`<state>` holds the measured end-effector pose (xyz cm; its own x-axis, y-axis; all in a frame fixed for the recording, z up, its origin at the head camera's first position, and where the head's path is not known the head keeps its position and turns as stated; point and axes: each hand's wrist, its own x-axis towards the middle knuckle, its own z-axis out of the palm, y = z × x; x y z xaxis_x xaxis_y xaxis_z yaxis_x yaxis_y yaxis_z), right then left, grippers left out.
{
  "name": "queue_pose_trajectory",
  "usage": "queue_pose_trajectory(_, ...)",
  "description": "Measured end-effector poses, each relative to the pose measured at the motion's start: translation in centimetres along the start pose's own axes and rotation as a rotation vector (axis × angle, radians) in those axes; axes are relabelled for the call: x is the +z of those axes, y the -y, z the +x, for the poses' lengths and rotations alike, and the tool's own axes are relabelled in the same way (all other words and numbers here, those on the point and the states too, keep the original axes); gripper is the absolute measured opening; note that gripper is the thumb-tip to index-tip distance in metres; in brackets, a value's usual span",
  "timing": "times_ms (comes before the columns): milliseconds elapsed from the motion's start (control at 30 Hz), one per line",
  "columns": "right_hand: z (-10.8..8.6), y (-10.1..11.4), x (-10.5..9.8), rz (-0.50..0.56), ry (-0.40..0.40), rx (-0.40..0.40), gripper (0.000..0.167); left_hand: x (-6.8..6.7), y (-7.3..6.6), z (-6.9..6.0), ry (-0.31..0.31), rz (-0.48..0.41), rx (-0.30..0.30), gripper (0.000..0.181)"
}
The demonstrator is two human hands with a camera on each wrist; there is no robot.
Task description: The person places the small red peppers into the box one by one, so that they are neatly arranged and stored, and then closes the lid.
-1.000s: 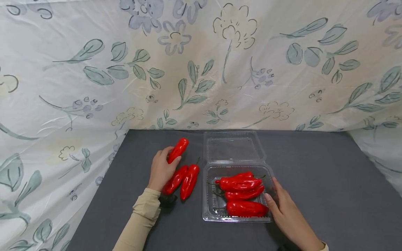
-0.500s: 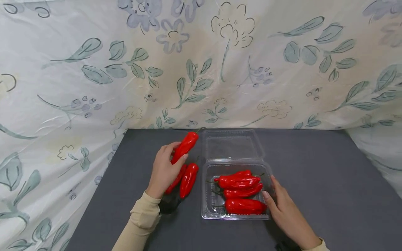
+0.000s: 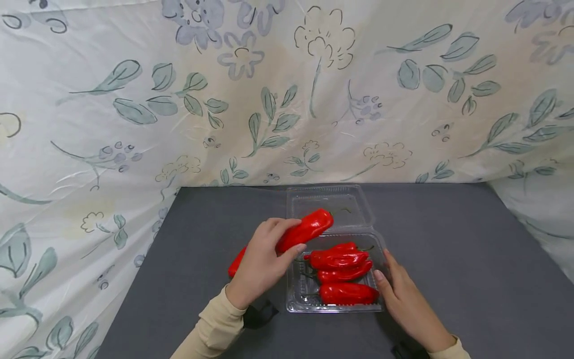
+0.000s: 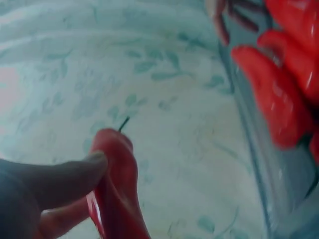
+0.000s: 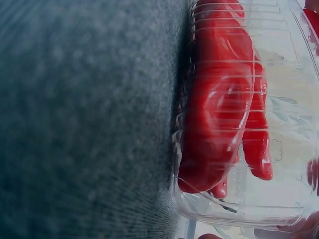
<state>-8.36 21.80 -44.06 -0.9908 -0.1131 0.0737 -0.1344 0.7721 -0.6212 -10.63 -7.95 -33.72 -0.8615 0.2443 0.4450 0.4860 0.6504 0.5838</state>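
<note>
My left hand (image 3: 264, 264) pinches a red pepper (image 3: 311, 227) between thumb and fingers, held tilted above the left back part of a clear plastic clamshell box (image 3: 332, 309). In the left wrist view the pepper (image 4: 119, 184) shows a thin dark stem at its tip. Several red peppers (image 3: 349, 294) lie sideways inside the box. My right hand (image 3: 410, 304) holds the box's right side, its thumb at the rim and its fingers along the outer wall. Through that wall the right wrist view shows peppers (image 5: 219, 104) close up.
Part of another red pepper (image 3: 236, 264) shows on the grey tabletop (image 3: 448, 239) behind my left hand, which hides what else lies there. The box's lid (image 3: 323, 197) lies folded back towards the floral cloth (image 3: 287, 99) behind the table.
My left hand has lifted the pepper off the left side and carried it right, to above the box. My right hand stays at the box's right side.
</note>
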Motion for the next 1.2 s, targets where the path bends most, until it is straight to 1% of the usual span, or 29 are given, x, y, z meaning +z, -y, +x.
queue_pose_trajectory(133, -0.1, -0.1, -0.2, 0.015, 0.007, 0.005, 0.064, 1.5, -0.7, -0.5, 0.098, -0.030, 0.059, 0.050)
queue_pose_trajectory(267, -0.2, 0.0, -0.3, 0.030, 0.010, 0.008, 0.061, 2.9, -1.1, -1.1, 0.178, -0.045, 0.120, 0.048)
queue_pose_trajectory(400, -0.2, 0.0, -0.3, 0.038, 0.010, 0.009, 0.060, 4.1, -1.3, -1.8, 0.240, 0.005, 0.168, 0.046)
queue_pose_trajectory(533, -0.1, -0.1, -0.4, 0.047, 0.042, 0.022, 0.062, 5.0, -1.4, -2.4, 0.303, 0.064, 0.186, 0.048)
queue_pose_trajectory(633, 0.0, 0.0, -0.6, 0.082, 0.093, 0.078, 0.065, 5.5, -1.4, -2.7, 0.344, 0.068, 0.169, 0.047)
queue_pose_trajectory(700, 0.1, 0.1, -0.8, 0.114, 0.112, 0.125, 0.067, 5.8, -1.4, -2.9, 0.359, 0.060, 0.154, 0.046)
queue_pose_trajectory(767, 0.1, 0.2, -0.8, 0.141, 0.109, 0.165, 0.068, 6.0, -1.3, -3.1, 0.361, 0.052, 0.146, 0.045)
queue_pose_trajectory(867, 0.1, 0.2, -0.8, 0.168, 0.050, 0.168, 0.065, 6.1, -1.1, -3.2, 0.354, 0.036, 0.142, 0.043)
queue_pose_trajectory(933, 0.1, 0.2, -0.7, 0.177, 0.012, 0.152, 0.062, 6.1, -0.9, -3.3, 0.354, 0.029, 0.143, 0.043)
queue_pose_trajectory(1000, 0.1, 0.2, -0.6, 0.186, -0.009, 0.136, 0.060, 6.1, -0.8, -3.4, 0.361, 0.025, 0.147, 0.042)
queue_pose_trajectory(1200, 0.1, 0.5, -0.6, 0.204, 0.009, 0.141, 0.060, 6.2, -0.8, -3.6, 0.408, 0.061, 0.172, 0.042)
